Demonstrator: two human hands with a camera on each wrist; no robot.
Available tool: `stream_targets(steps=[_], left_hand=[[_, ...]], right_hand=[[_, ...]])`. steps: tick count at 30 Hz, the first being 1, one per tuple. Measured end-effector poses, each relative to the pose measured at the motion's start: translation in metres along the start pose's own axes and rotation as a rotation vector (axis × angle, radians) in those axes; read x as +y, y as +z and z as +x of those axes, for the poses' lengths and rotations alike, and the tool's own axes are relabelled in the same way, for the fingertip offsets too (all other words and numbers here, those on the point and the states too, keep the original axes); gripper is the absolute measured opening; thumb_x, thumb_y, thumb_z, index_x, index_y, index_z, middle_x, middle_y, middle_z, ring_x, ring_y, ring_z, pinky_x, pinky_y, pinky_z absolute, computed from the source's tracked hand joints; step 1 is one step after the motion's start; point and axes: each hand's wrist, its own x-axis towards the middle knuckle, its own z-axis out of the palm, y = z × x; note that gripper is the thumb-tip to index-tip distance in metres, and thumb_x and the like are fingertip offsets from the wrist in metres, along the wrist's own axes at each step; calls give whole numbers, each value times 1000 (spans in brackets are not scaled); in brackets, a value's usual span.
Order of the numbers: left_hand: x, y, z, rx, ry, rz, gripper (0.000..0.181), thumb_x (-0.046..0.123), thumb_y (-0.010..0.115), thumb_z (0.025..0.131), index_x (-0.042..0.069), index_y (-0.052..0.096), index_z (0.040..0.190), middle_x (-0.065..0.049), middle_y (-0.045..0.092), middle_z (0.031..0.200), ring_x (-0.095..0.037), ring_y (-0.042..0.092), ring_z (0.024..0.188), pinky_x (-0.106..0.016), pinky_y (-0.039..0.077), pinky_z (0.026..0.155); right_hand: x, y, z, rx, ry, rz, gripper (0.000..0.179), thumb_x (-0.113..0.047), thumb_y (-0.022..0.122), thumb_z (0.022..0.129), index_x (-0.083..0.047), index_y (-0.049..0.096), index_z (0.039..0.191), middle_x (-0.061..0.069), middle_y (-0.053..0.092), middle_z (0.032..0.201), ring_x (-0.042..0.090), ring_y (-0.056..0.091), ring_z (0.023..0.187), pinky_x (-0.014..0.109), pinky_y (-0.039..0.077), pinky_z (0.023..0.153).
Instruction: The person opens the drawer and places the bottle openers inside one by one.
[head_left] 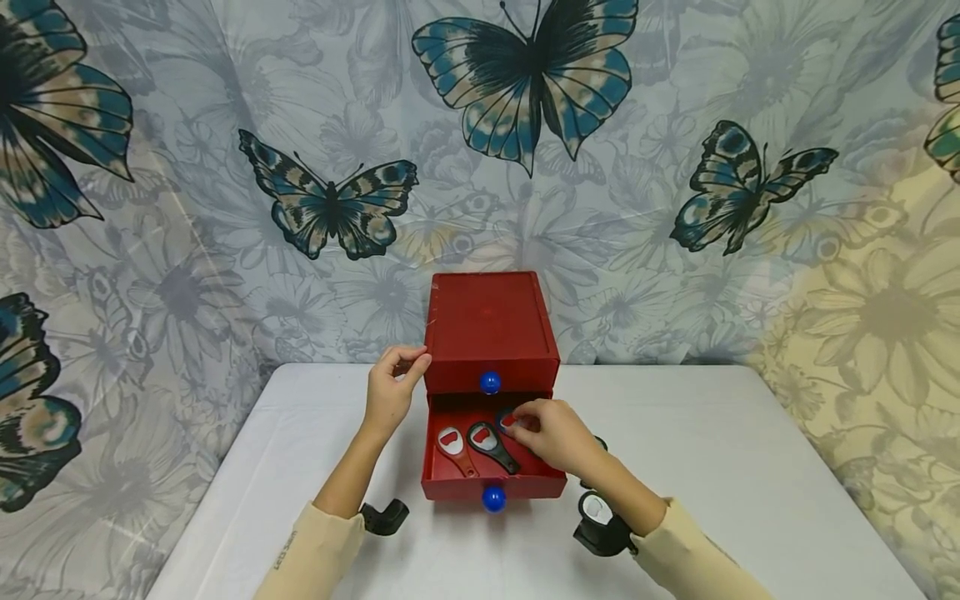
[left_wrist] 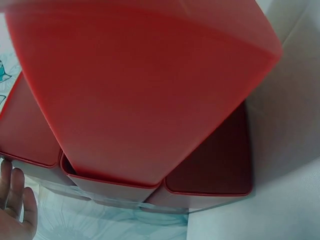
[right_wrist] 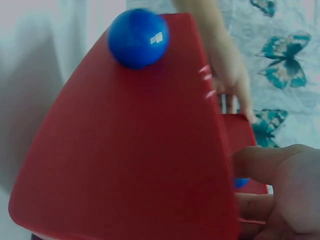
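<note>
- Thing in hand: a blue-rimmed paddle-shaped tool [head_left: 503,418], probably a bottle opener, lies at about 1 o'clock in the pulled-out lower drawer [head_left: 457,490] of a red drawer box [head_left: 491,312]; most of it is hidden by the fingers.
- Right hand [head_left: 558,433]: it reaches in from 4 o'clock, thumb and fingertips seeming to pinch the tool near its round head.
- Left hand [head_left: 390,387]: its fingers are gently bent, the tips at the box's upper edge, towards 10 o'clock of the drawer; whether they press or merely touch, I cannot tell.
- Neighbours: a black tool [head_left: 495,450] lies near the drawer's centre, a red-handled tool [head_left: 458,452] at its 9 o'clock, each with the handle slanting towards 5 o'clock.
- Weight and feel: the tools look light and stiff, likely hard plastic or metal; the glossy faces may slide under a fingertip, though breakage seems unlikely.
- Where to hold: a pinch across the rim of the head suits them, or round the narrow handle, which should turn less.
- The box: smooth, rigid and probably light, so it could skid on the white table [head_left: 675,433]; steady its side, and draw the drawer by the blue knob [head_left: 493,500] at 6 o'clock.
</note>
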Motion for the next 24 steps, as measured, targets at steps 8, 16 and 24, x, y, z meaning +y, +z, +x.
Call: stream_targets(steps=[8, 16, 24], left_hand=[[2, -1, -1, -9, -15, 14, 16, 2, 67, 89, -11, 67, 98, -27, 67, 105, 5, 56, 86, -14, 47, 78], [1, 0, -1, -3, -20, 15, 17, 4, 67, 90, -10, 67, 99, -26, 67, 105, 6, 56, 86, -13, 47, 78], [3, 1, -2, 6, -17, 13, 17, 3, 66, 90, -11, 67, 100, -27, 66, 103, 5, 56, 84, -14, 47, 77]], right_hand=[[-1, -10, -22, -13, -30, 227, 20, -17, 69, 90, -2, 72, 102, 2, 70, 86, 5, 59, 71, 19, 52, 63], [-9, -16, -48, -194, -25, 419, 25, -23, 67, 92, -1, 71, 103, 7, 71, 87, 5, 60, 73, 21, 53, 64], [-7, -7, -62, -407, -32, 575, 22, -19, 64, 94, -1, 71, 104, 8, 69, 83, 8, 61, 64, 26, 56, 59]])
